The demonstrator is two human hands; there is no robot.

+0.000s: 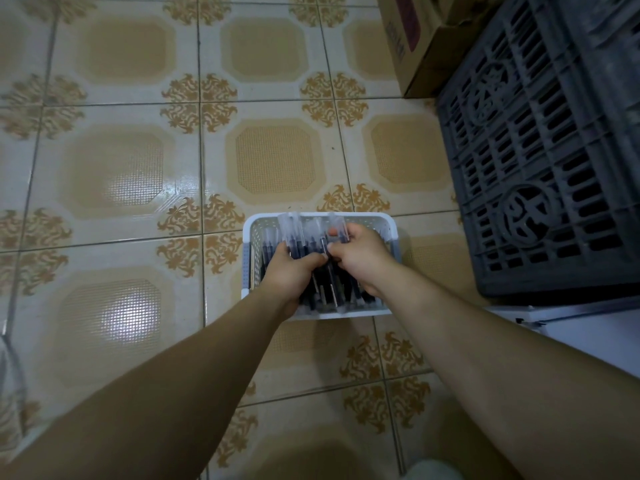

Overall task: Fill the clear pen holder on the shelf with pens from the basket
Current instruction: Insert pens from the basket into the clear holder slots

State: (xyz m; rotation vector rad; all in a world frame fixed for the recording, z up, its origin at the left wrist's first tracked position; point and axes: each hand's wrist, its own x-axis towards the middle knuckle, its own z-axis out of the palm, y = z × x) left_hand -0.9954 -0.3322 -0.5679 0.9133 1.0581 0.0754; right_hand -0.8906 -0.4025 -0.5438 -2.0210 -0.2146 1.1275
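A white perforated basket [251, 237] stands on the tiled floor, holding several dark pens [325, 289] with clear caps. Both my hands are inside it. My left hand [292, 275] curls round a bunch of pens whose clear caps stick up toward the basket's far rim. My right hand [360, 258] grips more pens beside it, thumb and fingers curled over them. The two hands touch near the middle of the basket. No clear pen holder or shelf shows in the head view.
A dark grey slatted plastic crate [540, 150] stands to the right of the basket. A cardboard box [415, 39] sits behind it at the top right. A white surface edge [571, 327] lies at the right. Patterned floor tiles [138, 161] spread to the left.
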